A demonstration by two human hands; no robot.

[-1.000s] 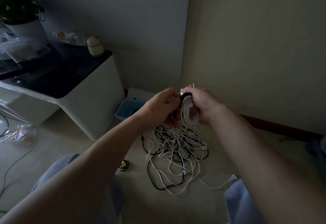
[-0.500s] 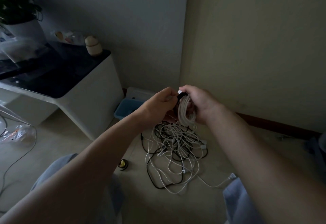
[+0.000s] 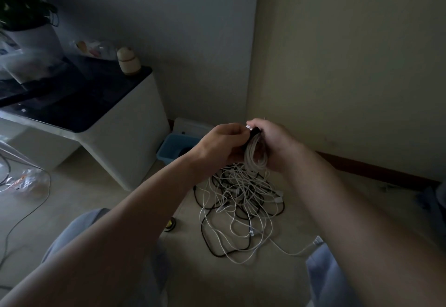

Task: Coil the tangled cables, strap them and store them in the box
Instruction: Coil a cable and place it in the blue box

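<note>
My right hand (image 3: pixel 275 142) grips a coiled white cable (image 3: pixel 255 155) held upright above the floor. A black strap (image 3: pixel 254 132) crosses the top of the coil, and my left hand (image 3: pixel 223 146) pinches that strap from the left side. Below both hands a tangle of white and black cables (image 3: pixel 239 207) lies spread on the floor. A blue box (image 3: pixel 172 148) stands open in the corner behind my left hand, with a white lid (image 3: pixel 190 126) leaning behind it.
A white cabinet with a dark top (image 3: pixel 96 118) stands at left, carrying a potted plant (image 3: pixel 26 21) and a small jar (image 3: pixel 129 61). A small yellow-and-black roll (image 3: pixel 170 224) lies on the floor. A plastic bag (image 3: pixel 24 181) sits far left. My knees frame the cable pile.
Both hands stay together on the coil and have shifted slightly upward. My left fingers have worked the black strap along the top of the coil.
</note>
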